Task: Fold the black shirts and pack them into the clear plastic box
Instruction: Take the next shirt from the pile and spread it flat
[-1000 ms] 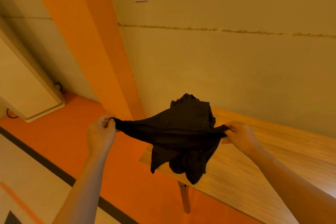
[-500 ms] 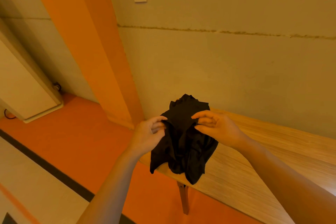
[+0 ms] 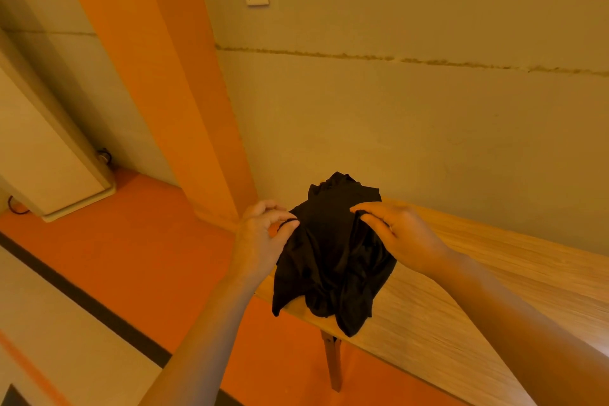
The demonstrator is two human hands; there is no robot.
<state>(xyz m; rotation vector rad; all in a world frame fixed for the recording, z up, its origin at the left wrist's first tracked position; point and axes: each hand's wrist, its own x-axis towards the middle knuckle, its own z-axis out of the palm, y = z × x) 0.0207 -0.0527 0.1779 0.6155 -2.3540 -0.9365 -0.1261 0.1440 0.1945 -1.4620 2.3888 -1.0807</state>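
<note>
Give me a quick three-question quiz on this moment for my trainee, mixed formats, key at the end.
1. True or false: the black shirt lies flat and neatly folded on the wooden table.
2. Multiple choice: where is the shirt bundle? A) at the corner of the table, partly hanging over its edge B) on the orange floor C) inside a clear box
3. Fill in: the left hand and the right hand each pinch the ____.

Key: 1 false, it is bunched and held up by both hands. 2 A. 3 shirt.
</note>
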